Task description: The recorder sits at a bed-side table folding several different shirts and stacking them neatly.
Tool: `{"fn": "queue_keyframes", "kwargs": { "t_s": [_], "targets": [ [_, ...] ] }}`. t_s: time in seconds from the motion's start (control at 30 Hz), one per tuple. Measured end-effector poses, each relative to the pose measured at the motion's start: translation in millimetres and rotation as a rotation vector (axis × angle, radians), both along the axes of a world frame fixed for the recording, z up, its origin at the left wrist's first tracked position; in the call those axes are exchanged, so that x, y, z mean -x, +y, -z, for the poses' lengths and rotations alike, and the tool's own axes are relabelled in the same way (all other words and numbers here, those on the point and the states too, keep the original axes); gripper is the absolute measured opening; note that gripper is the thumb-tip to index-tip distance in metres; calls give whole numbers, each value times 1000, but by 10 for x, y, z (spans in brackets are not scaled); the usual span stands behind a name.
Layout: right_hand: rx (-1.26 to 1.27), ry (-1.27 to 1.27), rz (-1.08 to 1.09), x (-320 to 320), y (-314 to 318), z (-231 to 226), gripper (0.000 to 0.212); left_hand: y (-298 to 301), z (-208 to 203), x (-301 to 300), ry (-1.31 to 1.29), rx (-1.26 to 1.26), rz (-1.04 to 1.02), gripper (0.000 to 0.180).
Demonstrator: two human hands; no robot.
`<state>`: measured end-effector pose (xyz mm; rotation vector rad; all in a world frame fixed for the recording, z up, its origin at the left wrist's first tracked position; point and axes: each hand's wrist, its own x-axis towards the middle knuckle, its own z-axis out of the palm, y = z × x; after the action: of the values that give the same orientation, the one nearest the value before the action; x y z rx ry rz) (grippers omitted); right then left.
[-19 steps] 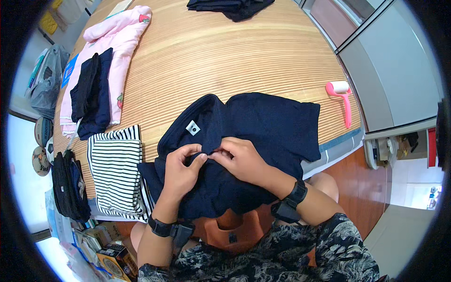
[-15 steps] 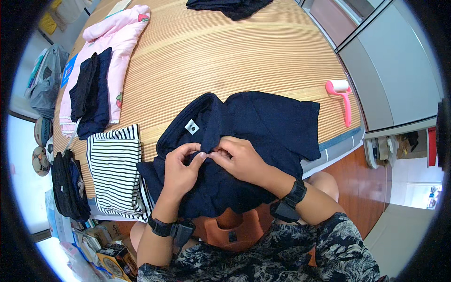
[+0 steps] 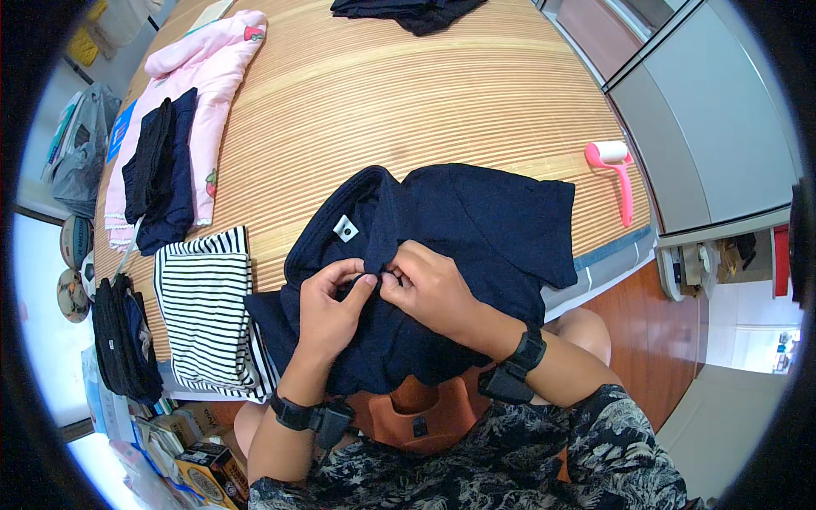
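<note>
A dark navy short-sleeved shirt point(image 3: 484, 212) lies spread at the near edge of the mat, its collar standing up with a white label point(image 3: 345, 228) inside. Just below the collar opening, my left hand point(image 3: 330, 308) pinches the front edge of the shirt between thumb and fingers. Close against it on the right, my right hand point(image 3: 432, 291) has its fingers bent and closed on the same front edge. The fingertips nearly meet; whatever small part lies between them is hidden.
Left of the shirt sits a folded black-and-white striped garment point(image 3: 204, 310). Beyond it, dark clothes point(image 3: 170, 170) lie on a pink quilt point(image 3: 225, 85). A pink-handled lint roller point(image 3: 625, 191) rests at the right edge of the woven mat point(image 3: 408, 110). More dark clothing point(image 3: 416, 13) is at the far edge.
My right fingers have shifted slightly at the shirt's front edge, with a small gap opening from the left thumb. My left hand keeps its pinch. The whole view has moved a little.
</note>
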<state>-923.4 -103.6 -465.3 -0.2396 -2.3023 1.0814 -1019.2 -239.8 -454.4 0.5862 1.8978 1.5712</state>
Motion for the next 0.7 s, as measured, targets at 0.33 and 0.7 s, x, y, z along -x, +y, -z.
{"fn": "queue_keyframes", "kwargs": {
  "t_s": [0.33,0.7],
  "targets": [
    [-183,18,-135,-35,48,-17,18,27,-26,-39,-108,20,-58,22],
    [-166,32,-104,-19,39,-23,15,43,-84,-63,-293,-102,-129,25]
  ]
}}
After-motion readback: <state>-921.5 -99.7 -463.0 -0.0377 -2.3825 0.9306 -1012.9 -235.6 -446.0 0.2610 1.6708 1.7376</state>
